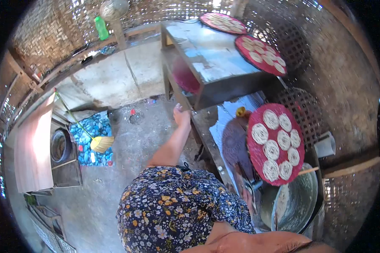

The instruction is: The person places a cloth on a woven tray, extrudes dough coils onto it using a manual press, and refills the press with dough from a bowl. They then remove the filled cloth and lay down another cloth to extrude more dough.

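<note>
The left hand (181, 114) is lowered beside the near corner of the worktop (207, 121); its fingers look bent, but I cannot tell whether they grip the edge. The right hand (245, 196) shows only as a narrow strip, mostly hidden by the body, just beside a metal tool (253, 184), so I cannot tell whether its fingers are clamped on it. Next to that tool, a round red tray (265, 109) of pale noodle coils (270, 149) lies over the worktop, its lower edge reaching the rim of a large pot (310, 196) and its left side overlapping a purple disc (236, 145). A stick (308, 170) crosses the pot's rim, near a white container (325, 145). Room is tight here, with the wall close on the far right. Farther up, two more coil-laden trays overhang the right edge of a raised worktop (209, 52). To the left, the grey floor (128, 139) leaves wide room, out to a broom (102, 144) over a blue pebble-patterned mat (101, 122).
</note>
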Demonstrator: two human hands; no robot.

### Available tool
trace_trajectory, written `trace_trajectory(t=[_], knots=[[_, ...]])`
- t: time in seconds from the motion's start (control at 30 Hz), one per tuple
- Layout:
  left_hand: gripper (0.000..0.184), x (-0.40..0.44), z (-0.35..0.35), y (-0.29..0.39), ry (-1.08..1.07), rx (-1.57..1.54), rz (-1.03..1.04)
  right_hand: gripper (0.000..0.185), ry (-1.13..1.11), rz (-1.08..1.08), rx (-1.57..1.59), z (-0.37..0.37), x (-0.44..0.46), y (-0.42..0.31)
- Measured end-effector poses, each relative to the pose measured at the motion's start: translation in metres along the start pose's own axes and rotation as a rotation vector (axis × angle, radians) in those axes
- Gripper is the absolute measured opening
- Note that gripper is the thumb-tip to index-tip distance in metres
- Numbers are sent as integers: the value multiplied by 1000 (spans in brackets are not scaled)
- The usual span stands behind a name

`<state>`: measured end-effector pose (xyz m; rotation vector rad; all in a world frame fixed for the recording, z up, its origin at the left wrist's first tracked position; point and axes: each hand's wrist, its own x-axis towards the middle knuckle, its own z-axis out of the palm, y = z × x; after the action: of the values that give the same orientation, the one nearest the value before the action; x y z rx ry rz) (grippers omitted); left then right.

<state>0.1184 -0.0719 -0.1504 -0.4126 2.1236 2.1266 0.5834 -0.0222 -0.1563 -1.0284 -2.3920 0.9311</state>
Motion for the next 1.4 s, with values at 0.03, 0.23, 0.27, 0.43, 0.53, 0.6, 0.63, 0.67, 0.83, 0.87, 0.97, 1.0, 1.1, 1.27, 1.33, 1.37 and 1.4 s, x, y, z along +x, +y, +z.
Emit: trace_trajectory(t=[0.03, 0.23, 0.27, 0.43, 0.53, 0.6, 0.63, 0.67, 0.83, 0.87, 0.97, 1.0, 1.1, 1.27, 1.33, 1.37, 1.4], knots=[[52, 13, 4, -5, -23, -102, -42, 25, -66, -19, 16, 2, 16, -19], [50, 63, 12, 16, -133, -303, -147, 40, 18, -682, -264, 22, 108, -165], [49, 68, 10, 32, -161, -312, -207, 37, 14, -686, -304, 29, 126, -195], [39, 126, 69, -25, -159, -366, -398, 39, 110, -685, -433, 47, 204, -287], [37, 146, 80, -32, -212, -516, -577, 43, 164, -654, -517, 55, 241, -311], [38, 150, 84, -29, -221, -561, -612, 44, 176, -637, -539, 56, 260, -320], [38, 149, 90, -27, -196, -543, -609, 45, 174, -640, -564, 56, 270, -324], [39, 143, 94, -23, -168, -527, -606, 45, 185, -654, -573, 52, 278, -330], [39, 146, 88, 12, 12, -18, -435, 52, 155, -669, -542, 85, 347, -342], [38, 151, 91, 12, 61, 92, -386, 53, 142, -650, -504, 94, 357, -344], [31, 161, 93, 2, -98, 167, -244, 50, 5, -584, -401, 99, 364, -332], [29, 165, 88, 6, -129, 264, -130, 49, -36, -573, -414, 99, 365, -332], [25, 173, 82, 33, -229, 443, 160, 48, -62, -566, -385, 101, 367, -334], [20, 212, 126, 69, -329, 118, 339, 49, -53, -553, -371, 99, 368, -334], [22, 233, 150, 86, -362, -183, 303, 49, -44, -544, -336, 101, 369, -335], [23, 237, 162, 89, -349, -348, 301, 50, -48, -543, -353, 95, 365, -336], [23, 241, 157, 97, -320, -223, 364, 50, -50, -545, -368, 95, 366, -336]])
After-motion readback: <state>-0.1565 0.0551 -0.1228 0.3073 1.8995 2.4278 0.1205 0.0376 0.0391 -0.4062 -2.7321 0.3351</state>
